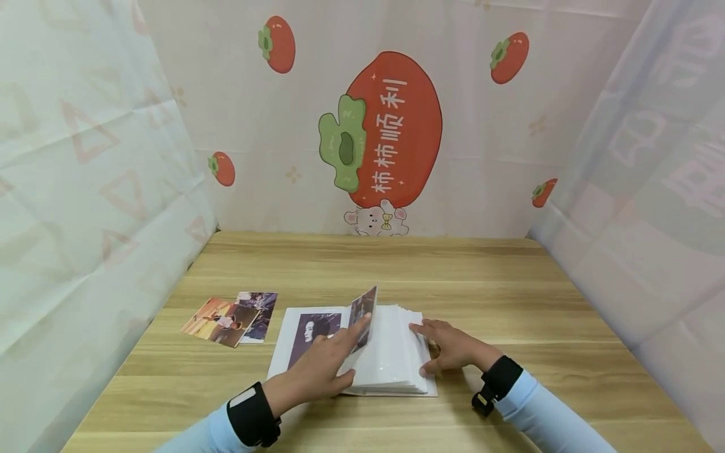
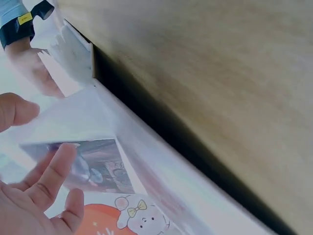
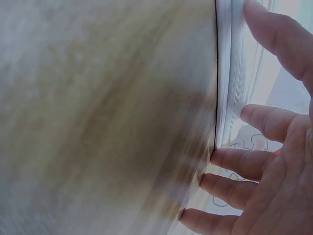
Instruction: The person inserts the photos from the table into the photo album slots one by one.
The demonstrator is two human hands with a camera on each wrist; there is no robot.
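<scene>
An open photo album [image 1: 391, 358] lies on the table, one leaf lifted near its middle. On that raised leaf is a dark photo [image 2: 110, 166]. My left hand [image 1: 317, 371] touches this leaf with extended fingers, its thumb held apart from them in the left wrist view. The album's left page carries a dark purple photo of a face [image 1: 317, 330], partly hidden by the left hand. At the album's right edge, my right hand [image 1: 453, 346] rests with fingers spread against the stacked leaves [image 3: 227, 73].
Two loose photos, one orange [image 1: 221, 321] and one purple [image 1: 266, 308], overlap on the wooden table [image 1: 481, 283] left of the album. Printed cloth walls [image 1: 255, 113] enclose the table at the back and sides.
</scene>
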